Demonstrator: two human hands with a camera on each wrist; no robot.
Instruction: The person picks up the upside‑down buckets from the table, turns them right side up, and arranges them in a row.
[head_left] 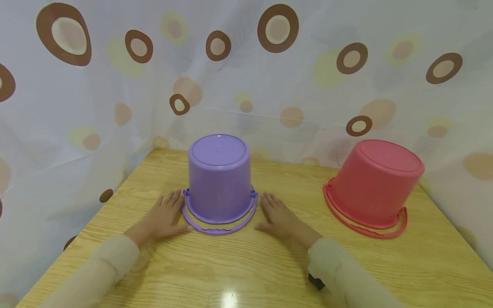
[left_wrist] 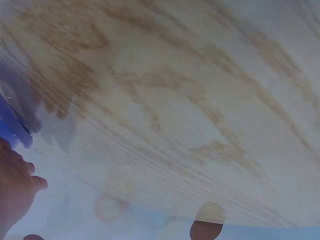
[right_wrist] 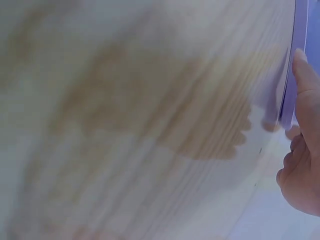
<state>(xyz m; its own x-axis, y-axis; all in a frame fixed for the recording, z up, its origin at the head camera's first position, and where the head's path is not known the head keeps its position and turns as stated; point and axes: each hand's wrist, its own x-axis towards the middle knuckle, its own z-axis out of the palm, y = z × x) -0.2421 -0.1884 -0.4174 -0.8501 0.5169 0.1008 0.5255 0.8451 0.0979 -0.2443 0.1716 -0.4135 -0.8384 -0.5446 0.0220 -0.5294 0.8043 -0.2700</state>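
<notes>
Purple bucket sits upturned between both hands, which grip nothing, fingers outstretched, thumbs spread inward.

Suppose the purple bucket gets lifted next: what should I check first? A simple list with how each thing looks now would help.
1. Purple bucket upside down on the table: ok.
2. Left-hand grip closed on it: not ok; the hand lies open at the bucket's left.
3. Right-hand grip closed on it: not ok; open too, at the right.
4. Hands free of the purple handle: cannot tell; both are very near it.
5. Red bucket out of the way: ok; it stands apart, to the right.
6. Nothing beneath the purple bucket: cannot tell; hidden.
</notes>
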